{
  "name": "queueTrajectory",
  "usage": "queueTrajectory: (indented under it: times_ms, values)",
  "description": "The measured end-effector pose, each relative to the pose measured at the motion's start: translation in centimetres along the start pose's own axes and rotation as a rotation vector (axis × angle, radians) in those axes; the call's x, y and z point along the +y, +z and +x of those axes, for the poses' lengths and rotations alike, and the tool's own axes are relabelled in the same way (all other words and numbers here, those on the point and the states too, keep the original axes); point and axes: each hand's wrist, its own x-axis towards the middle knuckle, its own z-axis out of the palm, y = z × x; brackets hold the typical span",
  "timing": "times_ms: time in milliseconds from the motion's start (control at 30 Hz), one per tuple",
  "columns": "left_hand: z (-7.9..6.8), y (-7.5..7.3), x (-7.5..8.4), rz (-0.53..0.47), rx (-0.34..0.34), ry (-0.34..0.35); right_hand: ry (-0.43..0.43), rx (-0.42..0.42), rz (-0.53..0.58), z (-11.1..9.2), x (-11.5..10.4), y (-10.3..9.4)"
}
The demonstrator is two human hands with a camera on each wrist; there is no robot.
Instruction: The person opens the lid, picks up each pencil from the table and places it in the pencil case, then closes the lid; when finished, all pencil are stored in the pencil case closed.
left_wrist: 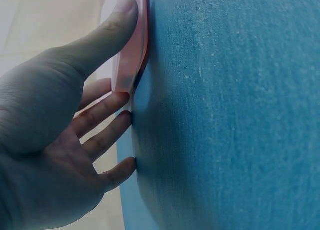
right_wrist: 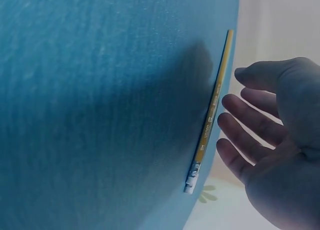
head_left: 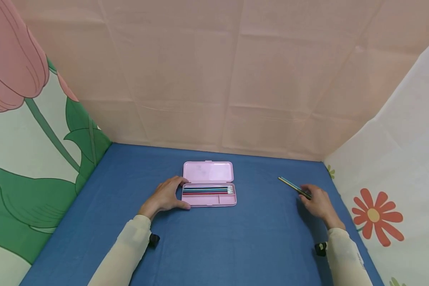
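Note:
A pink pencil case (head_left: 200, 202) lies on the blue cloth with its lid (head_left: 208, 171) folded back. Several pencils (head_left: 205, 190) lie side by side in its long compartment. My left hand (head_left: 168, 194) holds the left end of the case, thumb at the front edge and fingers at the back; the left wrist view shows the thumb (left_wrist: 107, 38) on its side. Over at the right, a yellow pencil (right_wrist: 207, 125) lies on the cloth with a blue-green pencil (head_left: 287, 182) alongside. My right hand (right_wrist: 270, 135) is beside them, fingers relaxed and a gap showing between fingertips and yellow pencil.
Blue cloth (head_left: 250, 246) covers the table. A plain beige sheet (head_left: 228, 79) hangs along the back edge. Flower-printed sheets stand at the left (head_left: 39, 159) and right (head_left: 407, 159). Dark wrist devices show under both sleeves.

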Motion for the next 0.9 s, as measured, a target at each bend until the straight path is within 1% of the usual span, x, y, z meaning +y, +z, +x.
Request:
queueTrajectory:
  times_ms: [233,367,467,600,733,900]
  values:
    - [0.0,0.1,0.1,-0.005,-0.001,-0.007,0.020,-0.012,-0.013,0.0,0.5,0.4]
    - [-0.1,0.1,0.1,-0.009,0.000,-0.008,0.008,-0.017,-0.022,0.1,0.7,0.5]
    - [-0.1,0.0,0.1,-0.008,0.001,-0.004,-0.009,-0.039,-0.033,0.3,0.8,0.5]
    - [0.0,0.0,0.0,-0.007,0.003,0.002,-0.016,-0.066,-0.042,0.5,0.7,0.5]
    - [0.0,0.0,0.0,-0.006,0.005,0.006,-0.020,-0.074,-0.039,0.5,0.5,0.5]
    - [0.0,-0.1,0.0,-0.007,0.003,0.005,-0.061,-0.047,-0.033,0.4,-0.4,0.8]
